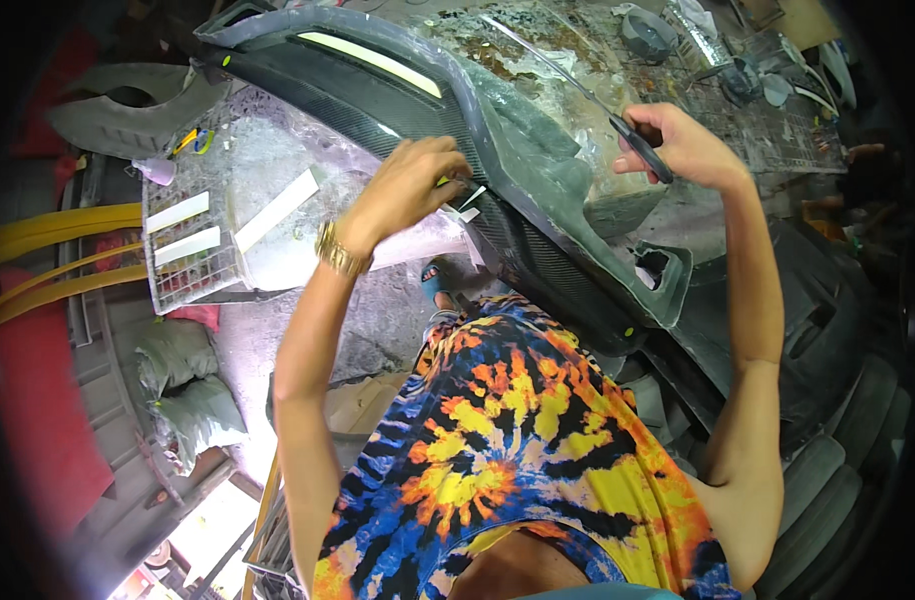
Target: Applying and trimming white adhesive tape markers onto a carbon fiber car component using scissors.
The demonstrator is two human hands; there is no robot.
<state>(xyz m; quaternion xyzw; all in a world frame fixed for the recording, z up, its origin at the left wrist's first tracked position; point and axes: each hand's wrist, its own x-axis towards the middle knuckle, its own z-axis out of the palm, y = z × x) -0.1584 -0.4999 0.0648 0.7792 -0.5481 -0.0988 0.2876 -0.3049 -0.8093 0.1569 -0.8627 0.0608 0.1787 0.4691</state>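
Note:
A long black carbon-fibre-patterned panel (362, 95) with a raised grey-green rim runs diagonally in front of me. My left hand (409, 188) is over its middle, fingers curled down and closed against the near edge. A small white strip (473, 197) shows right beside those fingertips; whatever they pinch is hidden. Farther up the panel, a long pale strip (372, 62) lies in its recess. Off to the right, above the panel's far side, my right hand (685, 150) grips scissors (632, 140) by their black handles, the long metal blades pointing away to the upper left.
White strips (277, 210) lie on the wire-mesh table at left, near a pinkish cup (155, 171). Yellow curved pieces (67, 232) jut in from the left. Cluttered tools and containers (649, 35) fill the far right table. Dark moulded parts (787, 310) stand at right.

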